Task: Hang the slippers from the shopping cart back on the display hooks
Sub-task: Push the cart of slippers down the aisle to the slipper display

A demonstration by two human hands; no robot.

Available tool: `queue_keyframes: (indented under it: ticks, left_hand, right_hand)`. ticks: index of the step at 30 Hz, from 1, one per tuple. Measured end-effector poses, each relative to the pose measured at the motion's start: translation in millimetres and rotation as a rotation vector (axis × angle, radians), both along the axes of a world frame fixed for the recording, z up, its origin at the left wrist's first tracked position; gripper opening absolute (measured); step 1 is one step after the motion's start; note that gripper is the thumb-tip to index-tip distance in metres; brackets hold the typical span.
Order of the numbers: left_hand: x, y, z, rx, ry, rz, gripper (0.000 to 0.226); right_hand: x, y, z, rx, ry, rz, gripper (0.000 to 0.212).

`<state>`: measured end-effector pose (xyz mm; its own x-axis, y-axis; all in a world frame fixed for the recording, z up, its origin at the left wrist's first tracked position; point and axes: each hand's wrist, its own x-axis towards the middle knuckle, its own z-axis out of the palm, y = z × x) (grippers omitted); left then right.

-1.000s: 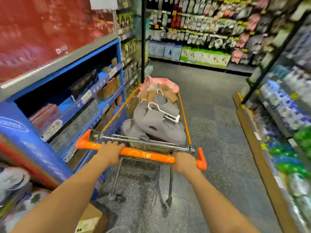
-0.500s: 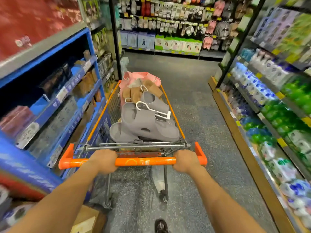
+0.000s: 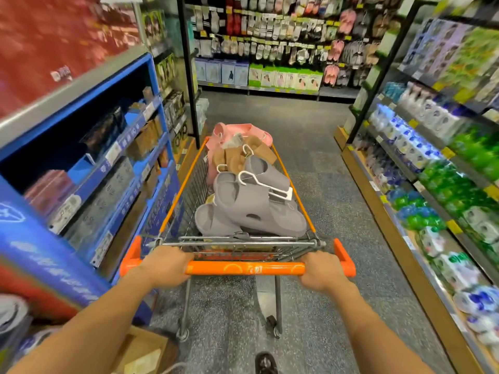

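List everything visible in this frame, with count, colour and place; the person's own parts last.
shopping cart: one, orange-trimmed wire, mid-aisle
grey slippers: several, on white hangers, near end of cart
brown slippers: count unclear, mid-cart
pink slippers: count unclear, far end of cart
slipper display: pink and grey pairs hanging, aisle's end
cardboard box: one, brown, floor lower left
left hand: grips cart handle
right hand: grips cart handle
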<state>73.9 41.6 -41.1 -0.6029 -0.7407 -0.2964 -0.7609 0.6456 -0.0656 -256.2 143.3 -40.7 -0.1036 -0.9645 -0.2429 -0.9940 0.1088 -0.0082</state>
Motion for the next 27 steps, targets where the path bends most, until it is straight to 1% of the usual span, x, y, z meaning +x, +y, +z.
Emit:
queue_keyframes:
  ticks: [2,6,10,14,17,21,27]
  left_hand:
    - [10.0,-0.4,1.8,0.023,-0.024,0.015,0.016]
    - [5.2,2.1,7.5,0.090,-0.063,0.000,0.025]
    - [-3.3,-6.3,3.9,0.124,-0.082,0.012,0.023]
    - [-15.3,-12.4,6.9,0.141,-0.095,0.006,0.029]
    - [-25.0,-16.5,8.1,0.149,-0.083,0.023,0.032]
    - [-40.4,-21.0,7.5,0.145,-0.079,0.020,0.035]
    - [-75.7,-31.5,5.8,0.176,-0.066,0.045,0.033]
  right_hand:
    - [-4.4,5.2,-0.6,0.004,0.000,-0.011,0.014]
    - [-14.5,12.2,-3.1,0.015,-0.021,-0.027,0.018]
    - [-22.5,14.0,-5.1,0.013,-0.036,-0.052,0.025]
    - [-29.4,13.7,-6.7,0.051,-0.062,-0.065,0.019]
    - [-36.4,13.6,-6.5,0.065,-0.086,-0.053,0.025]
    - [-49.0,10.0,1.4,0.087,-0.076,-0.046,0.029]
    - [-81.6,-2.4,7.7,0.132,-0.027,-0.042,0.029]
